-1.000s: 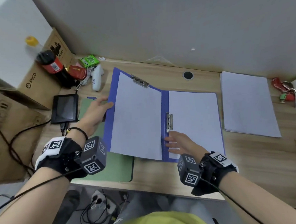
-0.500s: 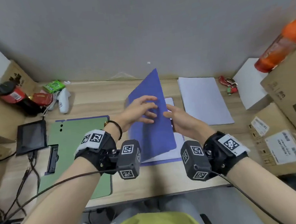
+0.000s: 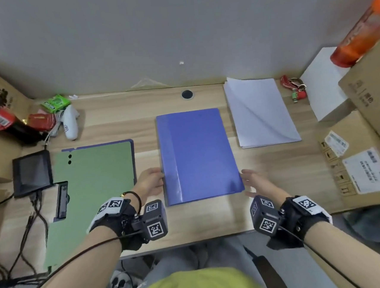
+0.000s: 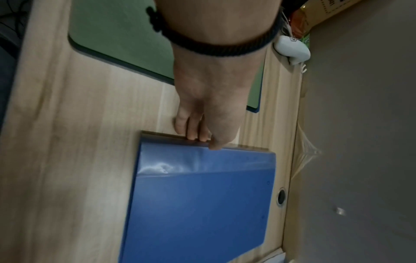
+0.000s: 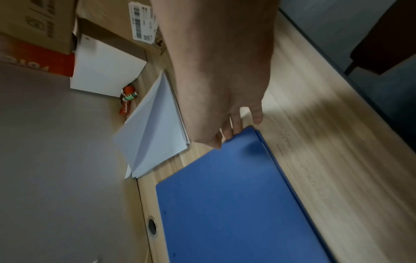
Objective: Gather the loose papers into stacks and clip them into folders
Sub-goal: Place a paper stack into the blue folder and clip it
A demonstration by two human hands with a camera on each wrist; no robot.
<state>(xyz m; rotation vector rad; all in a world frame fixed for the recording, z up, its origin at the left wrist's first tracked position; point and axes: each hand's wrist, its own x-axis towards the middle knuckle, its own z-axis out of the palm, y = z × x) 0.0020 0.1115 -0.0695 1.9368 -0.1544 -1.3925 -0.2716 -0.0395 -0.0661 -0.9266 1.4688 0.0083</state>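
The red keychain strap (image 5: 123, 110) seems to read "strawberry"; box labels are illegible.

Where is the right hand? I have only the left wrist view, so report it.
Observer: The right hand is at the near right corner of the closed blue folder, with its fingertips touching the edge.
Operator: Tell me if any loose paper is out.
Observer: Yes. A stack of white paper lies to the right of the folder, apart from it, and its top sheet is askew.
Operator: Report what lies beyond that stack.
Observer: A red keychain lies between the stack and a white box.
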